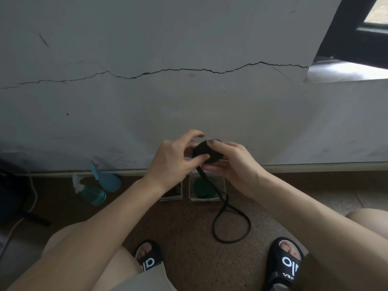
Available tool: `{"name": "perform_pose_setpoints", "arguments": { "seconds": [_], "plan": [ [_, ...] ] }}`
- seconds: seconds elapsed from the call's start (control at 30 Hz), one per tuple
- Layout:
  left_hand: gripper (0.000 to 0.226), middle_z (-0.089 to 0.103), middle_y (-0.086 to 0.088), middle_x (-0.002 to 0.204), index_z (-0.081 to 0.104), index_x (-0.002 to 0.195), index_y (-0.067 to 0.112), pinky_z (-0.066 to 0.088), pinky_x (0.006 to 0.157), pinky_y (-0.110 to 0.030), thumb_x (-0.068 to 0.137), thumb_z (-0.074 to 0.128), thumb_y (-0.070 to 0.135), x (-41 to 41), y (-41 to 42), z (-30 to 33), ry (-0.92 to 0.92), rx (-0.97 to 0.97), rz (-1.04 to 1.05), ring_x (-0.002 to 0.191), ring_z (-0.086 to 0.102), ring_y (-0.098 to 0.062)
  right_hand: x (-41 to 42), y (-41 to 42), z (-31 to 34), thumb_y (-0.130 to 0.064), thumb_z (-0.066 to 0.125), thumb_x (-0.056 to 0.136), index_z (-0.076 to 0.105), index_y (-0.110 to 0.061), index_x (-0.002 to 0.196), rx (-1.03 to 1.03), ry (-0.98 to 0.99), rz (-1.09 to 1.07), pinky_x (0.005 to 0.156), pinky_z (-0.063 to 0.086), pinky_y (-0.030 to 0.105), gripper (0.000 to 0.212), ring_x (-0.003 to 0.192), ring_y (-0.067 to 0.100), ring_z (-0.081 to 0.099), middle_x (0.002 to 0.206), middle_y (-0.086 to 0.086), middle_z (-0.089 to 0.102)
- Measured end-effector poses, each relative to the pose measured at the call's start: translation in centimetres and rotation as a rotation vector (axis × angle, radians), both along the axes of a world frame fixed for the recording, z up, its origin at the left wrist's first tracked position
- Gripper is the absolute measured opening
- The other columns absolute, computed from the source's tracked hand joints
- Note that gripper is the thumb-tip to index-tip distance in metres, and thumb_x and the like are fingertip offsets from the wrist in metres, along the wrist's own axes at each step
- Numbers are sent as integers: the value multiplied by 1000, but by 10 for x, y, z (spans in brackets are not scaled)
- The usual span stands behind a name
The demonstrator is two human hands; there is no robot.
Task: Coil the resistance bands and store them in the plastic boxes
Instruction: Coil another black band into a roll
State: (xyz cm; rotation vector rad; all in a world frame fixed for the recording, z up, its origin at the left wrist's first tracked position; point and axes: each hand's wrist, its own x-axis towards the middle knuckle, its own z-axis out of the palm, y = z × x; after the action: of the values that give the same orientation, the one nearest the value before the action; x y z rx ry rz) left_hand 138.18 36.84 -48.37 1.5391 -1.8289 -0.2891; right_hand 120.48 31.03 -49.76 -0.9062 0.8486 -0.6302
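Note:
A black resistance band [206, 153], partly wound into a tight roll, is held up in front of the wall. My left hand [174, 158] pinches the roll from the left with the thumb against it. My right hand [233, 162] grips it from the right, index finger laid over the top. The band's loose tail hangs down and ends in a loop [232, 225] on the floor. Below stand two small clear plastic boxes: the right box [220, 181] holds a coiled green band [203, 187], while the left box [172, 196] is mostly hidden behind my left wrist.
Two spray bottles [94, 190] lie on the floor by the skirting at left, near a white cable [33, 198] and a dark bag. My feet in black slides [287, 261] rest on the brown floor. A cracked grey wall rises ahead, with a window at upper right.

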Motion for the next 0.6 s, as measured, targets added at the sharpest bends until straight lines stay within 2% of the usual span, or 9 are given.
{"name": "perform_pose_setpoints", "arguments": {
  "seconds": [0.07,0.1,0.13,0.23,0.3,0.43,0.53,0.6],
  "plan": [
    [43,77,4,108,63,124,18,59,87,-19,86,81,28,1,1,1,41,10,18,97,73,-4,-3,1,7,-30,59,103,61,-1,131,169,-173,-9,101,57,42,41,109,33,74,122,23,73],
    [37,77,5,104,65,119,17,60,84,-18,87,81,26,2,2,1,46,9,11,95,73,-3,-4,0,9,-31,57,103,61,-1,131,214,-197,-16,104,56,44,41,109,35,74,122,24,72],
    [33,77,6,101,66,116,17,60,81,-18,87,81,25,2,2,1,44,8,-1,92,73,-2,-4,-2,9,-35,57,103,61,-2,132,198,-158,-9,104,56,45,43,108,34,74,122,23,72],
    [30,77,4,97,68,115,18,62,78,-26,88,80,25,3,2,1,-10,7,-14,87,73,-5,-4,-3,8,-51,61,98,65,-9,127,-18,120,34,95,59,40,51,94,27,74,110,17,73],
    [32,77,2,100,68,119,18,63,79,-31,90,78,26,7,1,1,-60,-6,-14,90,74,-9,-1,-1,9,-52,71,92,62,-7,128,-58,146,-2,89,61,36,59,90,24,74,108,17,73],
    [36,77,2,104,68,125,19,63,82,-32,91,76,29,6,2,4,-101,-30,-33,93,74,-10,-1,2,10,-38,73,94,57,-1,134,-19,76,-60,89,62,36,57,94,28,77,109,21,75],
    [40,77,3,107,67,127,17,62,85,-27,90,76,29,4,3,5,-59,-39,-22,96,73,-6,-6,4,11,-35,62,101,58,-1,134,183,-118,3,102,57,43,48,104,35,76,110,23,77],
    [41,76,3,110,67,128,17,61,87,-25,90,77,26,3,3,6,-46,-42,-18,98,73,-6,-9,2,10,-33,58,101,58,1,133,287,-205,13,105,54,47,47,109,40,73,114,26,75]
  ]
}}
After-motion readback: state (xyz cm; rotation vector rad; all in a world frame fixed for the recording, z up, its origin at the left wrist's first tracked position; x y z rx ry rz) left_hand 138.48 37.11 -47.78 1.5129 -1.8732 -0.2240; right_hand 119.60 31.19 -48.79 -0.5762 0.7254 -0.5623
